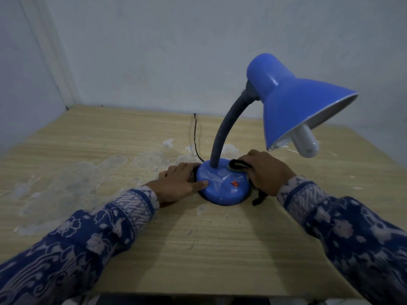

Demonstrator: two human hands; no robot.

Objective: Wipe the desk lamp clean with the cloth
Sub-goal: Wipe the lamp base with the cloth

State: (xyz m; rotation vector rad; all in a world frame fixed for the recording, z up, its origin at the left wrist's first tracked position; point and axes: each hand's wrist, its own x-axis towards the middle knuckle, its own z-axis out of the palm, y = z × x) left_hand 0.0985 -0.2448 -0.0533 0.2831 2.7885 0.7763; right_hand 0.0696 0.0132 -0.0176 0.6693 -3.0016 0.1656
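Head view, looking down at a wooden desk (198, 249) with my two patterned sleeves reaching in from the lower corners. The blue desk lamp (222, 183) stands just right of the frame's centre, its round base on the desk, its grey neck curving up to the shade (297, 102) at upper right.

My left hand (178, 183) rests against the base's left side, fingers fairly straight, thumb pressed on the top, steadying it.

My right hand (267, 172) grips a dark cloth (239, 165) and holds it on the base's far right rim; a loose end of the cloth hangs to the desk below the wrist.

The base top shows pale smears, so I judge that wiping there is under way and unfinished. Whether the neck and shade are clean, I cannot tell.

A thin black cord (196, 137) trails behind the lamp.
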